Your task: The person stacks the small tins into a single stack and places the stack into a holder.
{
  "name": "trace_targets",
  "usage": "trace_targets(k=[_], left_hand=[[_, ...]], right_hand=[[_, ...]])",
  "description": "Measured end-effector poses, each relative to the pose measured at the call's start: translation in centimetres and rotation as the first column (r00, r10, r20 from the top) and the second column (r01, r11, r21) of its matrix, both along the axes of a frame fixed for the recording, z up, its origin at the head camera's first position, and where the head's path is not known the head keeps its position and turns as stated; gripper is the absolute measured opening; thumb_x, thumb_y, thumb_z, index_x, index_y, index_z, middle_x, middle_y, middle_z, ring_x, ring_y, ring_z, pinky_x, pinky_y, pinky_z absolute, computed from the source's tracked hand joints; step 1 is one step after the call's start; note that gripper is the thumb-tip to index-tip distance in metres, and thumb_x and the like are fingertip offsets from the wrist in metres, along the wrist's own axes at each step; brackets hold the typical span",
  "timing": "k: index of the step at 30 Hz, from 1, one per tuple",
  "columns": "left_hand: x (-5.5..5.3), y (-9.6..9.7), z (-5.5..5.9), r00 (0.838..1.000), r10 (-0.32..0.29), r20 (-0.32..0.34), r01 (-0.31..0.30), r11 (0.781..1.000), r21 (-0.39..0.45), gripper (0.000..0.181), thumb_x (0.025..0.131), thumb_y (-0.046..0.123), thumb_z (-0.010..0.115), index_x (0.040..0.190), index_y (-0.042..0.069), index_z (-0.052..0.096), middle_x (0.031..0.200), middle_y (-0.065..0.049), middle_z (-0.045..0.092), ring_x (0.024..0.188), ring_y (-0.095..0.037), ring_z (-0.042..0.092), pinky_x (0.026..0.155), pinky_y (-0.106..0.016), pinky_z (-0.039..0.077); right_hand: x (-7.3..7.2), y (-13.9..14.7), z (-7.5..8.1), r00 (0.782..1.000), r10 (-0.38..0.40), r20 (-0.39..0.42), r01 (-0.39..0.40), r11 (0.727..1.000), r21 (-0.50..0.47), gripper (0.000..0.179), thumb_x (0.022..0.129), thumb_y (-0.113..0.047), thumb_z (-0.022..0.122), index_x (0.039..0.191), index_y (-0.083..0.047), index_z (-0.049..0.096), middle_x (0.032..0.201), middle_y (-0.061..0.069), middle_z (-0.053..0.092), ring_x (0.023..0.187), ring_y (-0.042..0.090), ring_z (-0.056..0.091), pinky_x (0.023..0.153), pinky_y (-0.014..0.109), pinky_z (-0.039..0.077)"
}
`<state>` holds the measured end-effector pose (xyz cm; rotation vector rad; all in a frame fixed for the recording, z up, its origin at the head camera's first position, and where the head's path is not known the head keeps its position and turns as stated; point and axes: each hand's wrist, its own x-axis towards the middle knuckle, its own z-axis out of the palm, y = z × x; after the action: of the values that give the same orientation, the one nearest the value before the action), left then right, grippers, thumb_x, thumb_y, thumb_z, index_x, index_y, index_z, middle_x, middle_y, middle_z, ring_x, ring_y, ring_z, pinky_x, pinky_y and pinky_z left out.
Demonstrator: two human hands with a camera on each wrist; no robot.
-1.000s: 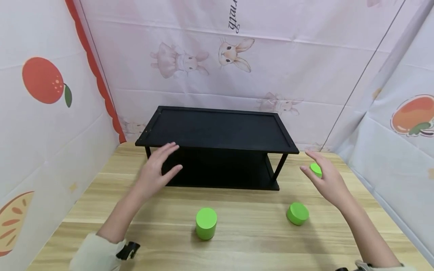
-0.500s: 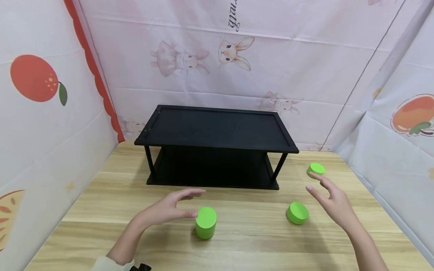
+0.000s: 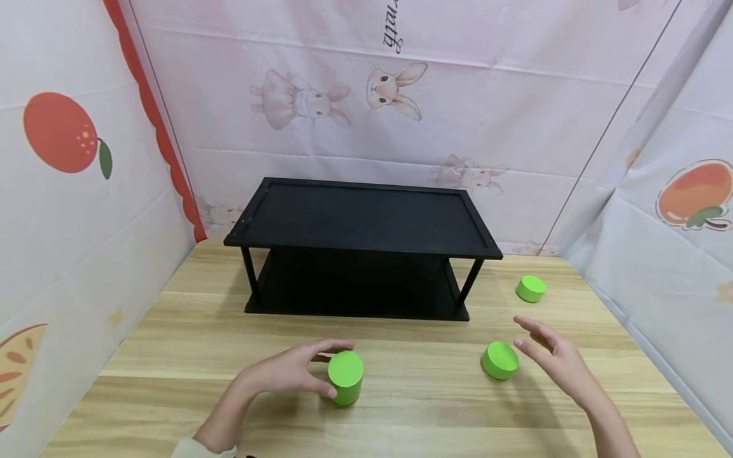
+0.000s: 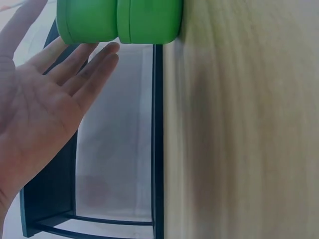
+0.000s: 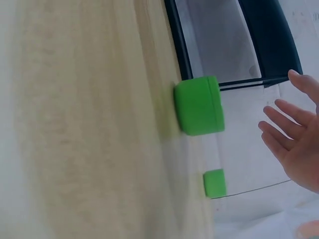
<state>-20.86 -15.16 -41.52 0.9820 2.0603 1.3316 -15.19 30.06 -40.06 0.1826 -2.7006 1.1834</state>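
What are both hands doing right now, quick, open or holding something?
Left hand: open at the tall green cylinder; contact can't be told.
Right hand: open, holding nothing, near the closer short green cylinder.

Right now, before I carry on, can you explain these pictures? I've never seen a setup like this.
There is no machine here: a person is working bare-handed. The widest picture comes from a camera on the head, looking forward and down; the other two come from one on each wrist and look tipped sideways. On the wooden table stand a black two-level rack, a tall green cylinder, a short green cylinder and a second short one farther back. The left hand reaches loosely around the tall cylinder; whether it touches, I can't tell. The right hand is open beside the nearer short one, holding nothing.
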Motion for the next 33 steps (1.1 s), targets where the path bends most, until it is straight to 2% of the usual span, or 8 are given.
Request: trace_targets(k=[8, 12, 18, 20, 25, 27, 30, 33], left_hand=[[-0.1, 0.0, -0.8, 1.0, -0.007, 0.012, 0.007, 1.0, -0.007, 0.07, 0.077, 0.018, 0.076, 0.137, 0.009, 0.041, 0.132, 0.0, 0.045, 0.12, -0.024, 0.042, 0.1, -0.046, 0.033], [-0.2, -0.1, -1.1, 1.0, 0.001, 0.012, -0.001, 1.0, -0.002, 0.069, 0.076, 0.017, 0.076, 0.136, 0.011, 0.042, 0.132, 0.001, 0.045, 0.12, -0.023, 0.043, 0.1, -0.043, 0.035], [-0.2, -0.2, -1.0, 1.0, 0.008, -0.013, -0.008, 1.0, -0.023, 0.068, 0.075, 0.016, 0.077, 0.134, 0.009, 0.044, 0.127, 0.0, 0.049, 0.117, -0.023, 0.046, 0.098, -0.04, 0.037], [-0.1, -0.2, -1.1, 1.0, 0.006, -0.027, -0.007, 1.0, -0.029, 0.067, 0.075, 0.016, 0.077, 0.133, 0.009, 0.045, 0.126, 0.0, 0.05, 0.116, -0.023, 0.047, 0.098, -0.04, 0.038], [-0.3, -0.1, -1.5, 1.0, 0.007, -0.006, -0.007, 1.0, -0.015, 0.067, 0.074, 0.014, 0.077, 0.132, 0.007, 0.045, 0.124, -0.001, 0.051, 0.114, -0.021, 0.048, 0.097, -0.034, 0.039], [-0.3, 0.0, -1.7, 1.0, 0.008, 0.008, -0.008, 1.0, -0.004, 0.067, 0.074, 0.013, 0.077, 0.132, 0.007, 0.045, 0.123, -0.001, 0.051, 0.114, -0.021, 0.049, 0.095, -0.03, 0.04], [-0.4, 0.0, -2.0, 1.0, 0.01, 0.018, -0.01, 1.0, 0.002, 0.068, 0.073, 0.012, 0.077, 0.132, 0.006, 0.045, 0.123, -0.001, 0.051, 0.114, -0.021, 0.048, 0.095, -0.027, 0.04], [-0.4, 0.0, -2.1, 1.0, 0.016, 0.012, -0.016, 1.0, -0.005, 0.068, 0.073, 0.013, 0.078, 0.132, 0.007, 0.045, 0.122, -0.001, 0.052, 0.114, -0.022, 0.048, 0.096, -0.029, 0.04]], right_hand=[[0.2, 0.7, -1.6, 0.991, 0.073, 0.11, -0.066, 0.996, -0.06, 0.049, 0.092, -0.022, 0.057, 0.133, 0.0, 0.043, 0.134, 0.022, 0.042, 0.12, 0.041, 0.036, 0.086, 0.012, 0.035], [0.3, 1.0, -2.1, 0.985, 0.102, 0.142, -0.09, 0.992, -0.083, 0.052, 0.091, -0.02, 0.059, 0.135, -0.001, 0.041, 0.135, 0.022, 0.04, 0.122, 0.041, 0.034, 0.089, 0.016, 0.036], [0.2, 1.7, -3.2, 0.977, 0.18, 0.112, -0.163, 0.976, -0.143, 0.056, 0.089, -0.013, 0.062, 0.136, 0.002, 0.037, 0.135, 0.022, 0.04, 0.12, 0.013, 0.041, 0.091, 0.013, 0.036], [0.1, 1.9, -3.5, 0.974, 0.192, 0.123, -0.171, 0.972, -0.163, 0.057, 0.088, -0.012, 0.062, 0.137, 0.002, 0.036, 0.135, 0.022, 0.04, 0.118, 0.01, 0.042, 0.091, 0.015, 0.038], [0.0, 2.0, -3.9, 0.963, 0.21, 0.167, -0.175, 0.964, -0.201, 0.06, 0.088, -0.012, 0.062, 0.137, 0.003, 0.033, 0.135, 0.024, 0.039, 0.12, 0.039, 0.038, 0.088, 0.02, 0.042], [-0.1, 2.0, -4.1, 0.959, 0.219, 0.179, -0.177, 0.958, -0.224, 0.061, 0.087, -0.011, 0.063, 0.137, 0.005, 0.032, 0.135, 0.027, 0.037, 0.118, 0.045, 0.036, 0.087, 0.02, 0.043], [-0.2, 1.9, -4.4, 0.955, 0.22, 0.199, -0.165, 0.951, -0.262, 0.063, 0.086, -0.01, 0.064, 0.137, 0.007, 0.031, 0.135, 0.029, 0.035, 0.116, 0.044, 0.039, 0.084, 0.021, 0.045], [-0.4, 1.9, -4.7, 0.952, 0.215, 0.217, -0.147, 0.945, -0.292, 0.064, 0.085, -0.009, 0.065, 0.137, 0.007, 0.031, 0.134, 0.03, 0.035, 0.113, 0.031, 0.047, 0.084, 0.021, 0.046]])
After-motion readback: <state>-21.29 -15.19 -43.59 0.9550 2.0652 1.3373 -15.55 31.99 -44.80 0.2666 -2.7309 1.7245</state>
